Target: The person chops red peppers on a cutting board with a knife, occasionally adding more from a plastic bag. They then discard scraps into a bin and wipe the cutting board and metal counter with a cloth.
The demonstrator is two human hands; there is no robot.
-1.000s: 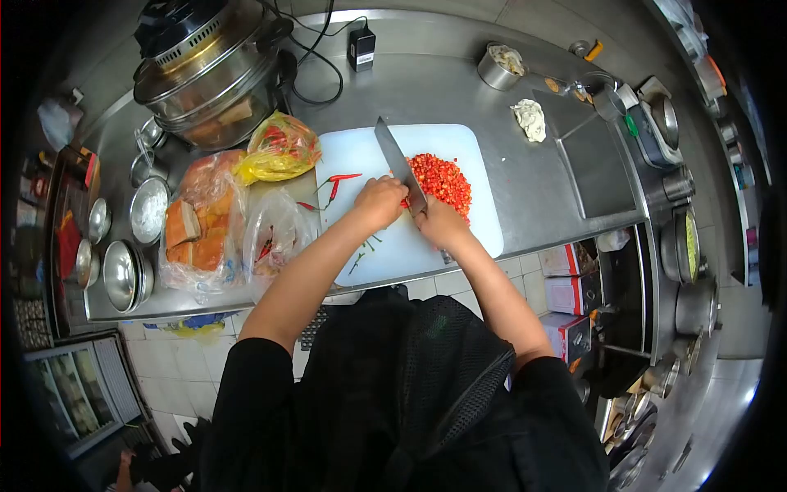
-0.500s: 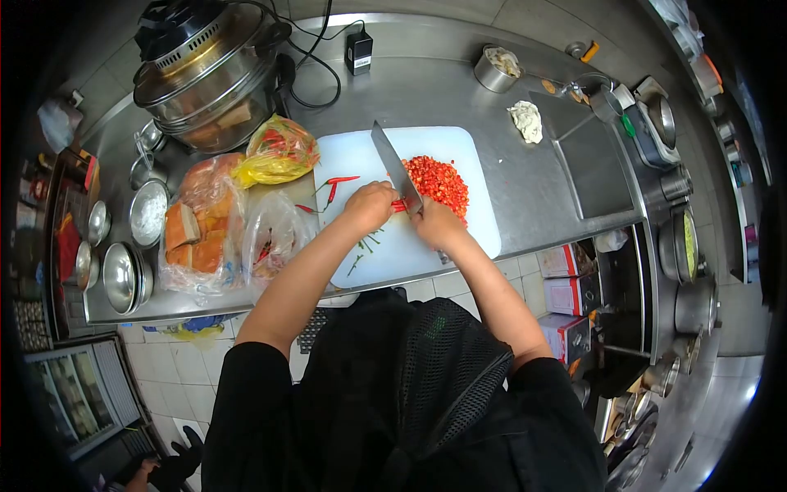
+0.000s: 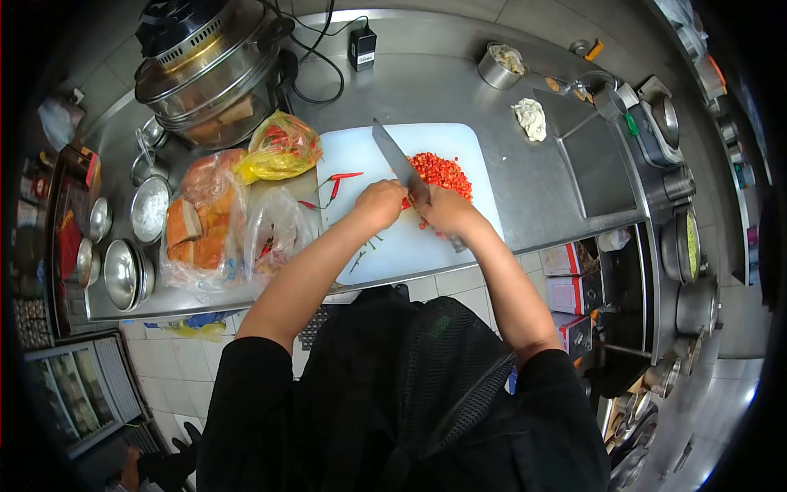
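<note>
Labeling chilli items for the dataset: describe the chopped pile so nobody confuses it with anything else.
Find the white cutting board mid-counter. The chopped chilli pile sits on its far right part, beside the knife. Unlike the whole red chillies lying to the left, it is a heap of tiny red bits.

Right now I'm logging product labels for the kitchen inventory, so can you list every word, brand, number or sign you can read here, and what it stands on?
No text can be read.
Red and white boxes under the counter: print too small and blurred.
Black adapter: a pale label, unreadable.
Cleaver, cutting board and plastic bags: no lettering visible.
</note>
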